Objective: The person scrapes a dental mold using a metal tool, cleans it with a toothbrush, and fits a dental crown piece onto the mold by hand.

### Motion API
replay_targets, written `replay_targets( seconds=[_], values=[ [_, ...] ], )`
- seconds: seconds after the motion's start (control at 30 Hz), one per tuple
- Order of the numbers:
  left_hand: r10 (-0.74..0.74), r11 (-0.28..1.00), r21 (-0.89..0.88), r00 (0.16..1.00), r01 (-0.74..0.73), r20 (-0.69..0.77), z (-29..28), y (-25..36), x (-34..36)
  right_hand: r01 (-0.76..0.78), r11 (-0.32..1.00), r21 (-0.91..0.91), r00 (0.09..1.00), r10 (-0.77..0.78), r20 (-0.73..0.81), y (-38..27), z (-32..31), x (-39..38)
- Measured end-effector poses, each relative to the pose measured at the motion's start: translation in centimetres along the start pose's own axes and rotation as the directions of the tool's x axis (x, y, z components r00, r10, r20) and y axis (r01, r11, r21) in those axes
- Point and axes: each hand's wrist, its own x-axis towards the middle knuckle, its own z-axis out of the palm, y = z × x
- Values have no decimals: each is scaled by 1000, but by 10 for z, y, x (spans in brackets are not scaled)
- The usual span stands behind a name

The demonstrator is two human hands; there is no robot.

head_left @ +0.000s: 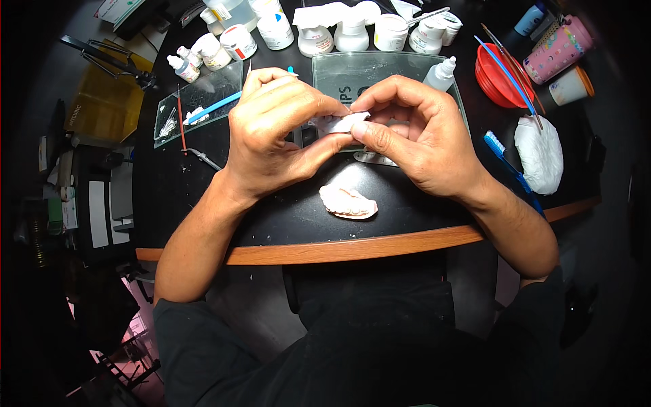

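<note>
In front of me my left hand and my right hand meet, both closed, pinching a small white piece between their thumbs and fingertips. Fingers cover part of it, so its exact kind does not show. A thin pointed tip rises behind the left hand's knuckles; whether that hand holds it I cannot tell. On the black tabletop just below the hands lies a pale plaster dental cast with a row of teeth. Beneath and beyond the fingers is a glass slab.
White bottles and jars line the back. At left, a blue spatula and a red-brown stick lie by a smaller glass plate. Rightward are a red bowl, a blue toothbrush, white wadding and a pink tumbler.
</note>
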Motion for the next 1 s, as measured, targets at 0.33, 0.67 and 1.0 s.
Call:
replay_targets(
  seconds=[0.33, 0.67, 1.0],
  values=[
    [-9, 1000, -9, 999, 9, 32, 0, 0, -2, -31, 999, 12, 1000, 31, 4, 2, 0, -2],
    [-9, 1000, -7, 998, 10, 55, -3, 2, 0, -40, 999, 34, 999, 39, 13, 1, -1, -3],
    [-13, 1000, -6, 1000, 13, 27, -3, 1, 1, -9, 999, 37, 1000, 9, 3, 4, -1, -1]
  ],
)
